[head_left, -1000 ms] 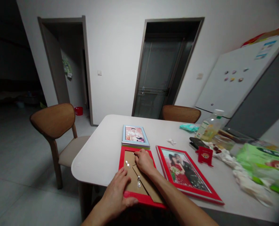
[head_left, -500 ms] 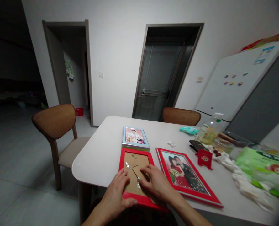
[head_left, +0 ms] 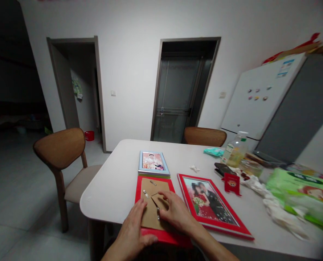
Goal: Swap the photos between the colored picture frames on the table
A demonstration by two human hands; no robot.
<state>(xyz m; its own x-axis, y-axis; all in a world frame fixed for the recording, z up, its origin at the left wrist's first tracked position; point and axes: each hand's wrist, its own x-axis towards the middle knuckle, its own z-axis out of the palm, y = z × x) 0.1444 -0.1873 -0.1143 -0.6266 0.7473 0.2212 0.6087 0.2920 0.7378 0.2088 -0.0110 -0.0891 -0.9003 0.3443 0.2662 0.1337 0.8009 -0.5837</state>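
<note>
A red picture frame lies face down at the table's near edge. Its brown backing board carries small metal clips and a hinge, and now sits slightly raised and askew over the frame. My left hand grips the near left corner, fingers along the board's left edge and thumb on the red border. My right hand is closed with curled fingers at the hinge in the board's middle, its fingertips partly hidden. Just beyond lies a light-blue framed photo. To the right is a larger red framed photo of a couple.
On the table's right side are a bottle, a red booklet, a dark phone-like object, crumpled tissues and a green tissue pack. Wooden chairs stand at the left and far sides.
The backing board has come up a little out of the red frame and shifted over its left inner edge. My right fingers have moved slightly. The camera view has tilted up.
</note>
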